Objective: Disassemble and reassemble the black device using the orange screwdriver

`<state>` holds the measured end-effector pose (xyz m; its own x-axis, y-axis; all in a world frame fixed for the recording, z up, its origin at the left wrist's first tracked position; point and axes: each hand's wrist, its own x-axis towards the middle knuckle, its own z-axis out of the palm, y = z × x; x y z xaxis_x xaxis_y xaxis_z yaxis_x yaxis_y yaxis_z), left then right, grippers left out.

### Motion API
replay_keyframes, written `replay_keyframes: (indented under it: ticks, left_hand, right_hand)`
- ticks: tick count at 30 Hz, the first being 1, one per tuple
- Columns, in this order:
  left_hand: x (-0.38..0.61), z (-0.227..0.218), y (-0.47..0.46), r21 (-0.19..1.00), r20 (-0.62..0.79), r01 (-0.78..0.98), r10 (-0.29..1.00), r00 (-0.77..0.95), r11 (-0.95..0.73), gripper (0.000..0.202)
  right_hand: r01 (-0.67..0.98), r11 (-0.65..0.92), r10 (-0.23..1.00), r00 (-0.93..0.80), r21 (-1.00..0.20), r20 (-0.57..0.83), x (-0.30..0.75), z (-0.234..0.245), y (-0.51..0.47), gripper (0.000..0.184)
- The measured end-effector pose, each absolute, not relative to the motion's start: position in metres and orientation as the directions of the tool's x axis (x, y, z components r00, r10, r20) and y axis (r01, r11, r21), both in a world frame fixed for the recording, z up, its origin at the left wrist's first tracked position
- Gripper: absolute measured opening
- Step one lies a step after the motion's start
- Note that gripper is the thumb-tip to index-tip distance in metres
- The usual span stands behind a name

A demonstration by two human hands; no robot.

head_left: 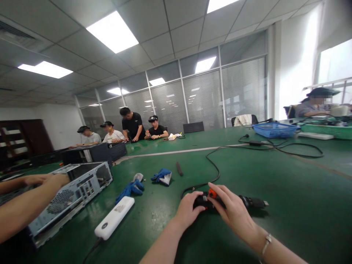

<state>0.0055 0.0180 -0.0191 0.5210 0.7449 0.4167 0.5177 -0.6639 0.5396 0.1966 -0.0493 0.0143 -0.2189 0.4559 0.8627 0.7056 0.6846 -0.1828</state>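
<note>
A long black power tool [251, 202] with a pale metal tip at its right end lies on the green table in front of me. My left hand [189, 209] is closed around its left end, thumb at the near side. Above the tool's body, my right hand [233, 209] pinches a small orange piece [212, 193] between thumb and fingers. Whether that piece is part of the tool or separate, I cannot tell. My fingers hide much of the tool's middle. A black cord [217, 167] runs from near its left end toward the back right.
Left of me, a co-worker's forearms [30, 201] reach into an open metal computer case [68, 201]. A white power bank-like block [114, 217], blue gloves [162, 176] and a dark brown bar [179, 168] lie nearby. Blue [275, 129] and green baskets [327, 130] stand back right. Several people sit or stand farther off.
</note>
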Motion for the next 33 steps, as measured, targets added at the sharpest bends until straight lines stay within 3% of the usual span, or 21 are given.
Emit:
replay_keyframes:
  ticks: [16, 23, 29, 33]
  left_hand:
    - [0.0053, -0.0206, 0.0216, 0.535, 0.42, 0.502, 0.73, 0.54, -0.679, 0.049]
    - [0.0052, -0.0186, 0.02, 0.535, 0.425, 0.496, 0.725, 0.542, -0.684, 0.048]
    - [0.0049, -0.0182, 0.0188, 0.532, 0.42, 0.511, 0.734, 0.534, -0.675, 0.047]
    - [0.0058, -0.0161, 0.0172, 0.534, 0.403, 0.528, 0.748, 0.528, -0.66, 0.047]
  right_hand:
    - [0.714, 0.673, 0.448, -0.188, -0.191, 0.874, 0.1963, 0.0158, -0.0523, 0.057]
    - [0.744, 0.652, 0.427, -0.206, -0.142, 0.88, 0.1985, 0.0173, -0.0516, 0.047]
    - [0.74, 0.658, 0.413, -0.201, -0.138, 0.888, 0.1959, 0.0164, -0.0531, 0.058]
    - [0.735, 0.667, 0.418, -0.235, -0.121, 0.877, 0.1954, 0.0166, -0.052, 0.05]
